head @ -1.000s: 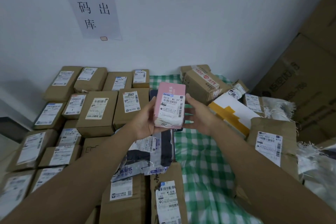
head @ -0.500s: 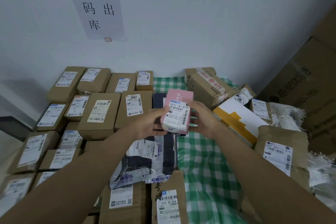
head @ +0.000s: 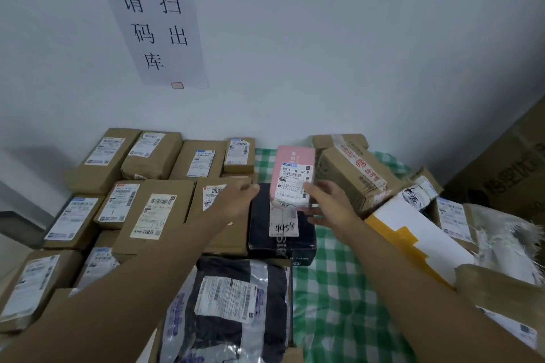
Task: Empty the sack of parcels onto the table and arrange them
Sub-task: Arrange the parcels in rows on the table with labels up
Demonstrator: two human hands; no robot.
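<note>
We've got the pink parcel up on end in our right hand, thumb across its white label and fingers curled under the bottom edge, prob. so the label faces us while we choose a slot. It hovers over the black box toward the desk's far edge, just in front of the strip of green-check cloth that runs to the back wall; can't tell if its base touches the box. Our left hand is off it, fingers loosely curled w/ nothing in them, hanging over the brown cartons packed in rows across the desk's left side, labels up, for reading we'd guess. Pink one is a small, rigid, smooth-faced card box w/ crisp corners. The cartons are matte kraft w/ tape seams; the dark poly mailer at the near edge is glossy, wrinkled, soft. Right side looks unsorted: tilted taped carton, white-and-yellow box, frayed woven sack.
</note>
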